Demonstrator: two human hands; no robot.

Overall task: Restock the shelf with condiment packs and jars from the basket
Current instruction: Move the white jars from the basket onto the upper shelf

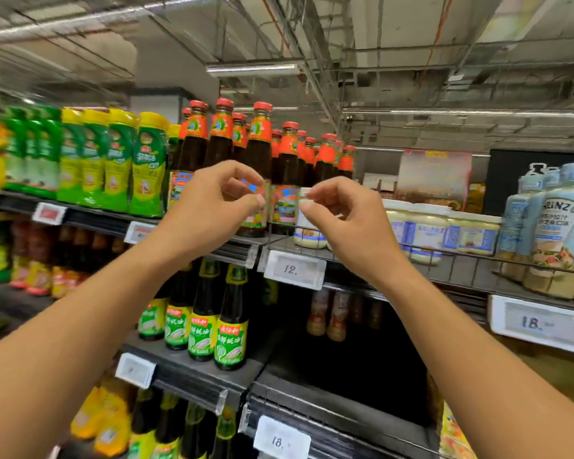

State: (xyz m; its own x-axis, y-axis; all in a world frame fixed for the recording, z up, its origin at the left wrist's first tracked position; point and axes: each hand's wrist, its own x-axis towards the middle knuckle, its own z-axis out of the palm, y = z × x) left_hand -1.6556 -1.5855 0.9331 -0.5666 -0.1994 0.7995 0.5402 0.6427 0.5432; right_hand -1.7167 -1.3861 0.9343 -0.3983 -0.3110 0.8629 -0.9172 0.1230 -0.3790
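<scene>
I am pinching the clear divider (267, 193) with my left hand (209, 207) and, at its three o'clock, the jar (309, 230) by its lid with my right hand (348, 220), probably to square the row.

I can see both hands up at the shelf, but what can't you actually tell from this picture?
1. The basket: nowhere in the head view, outside the frame.
2. What the left hand and right hand pinch: fingertips cover it, and it is too small and blurred.
3. The white jar: the right hand covers part of it.
4. The price tag: only "12." reads; the rest is blurred.
</scene>
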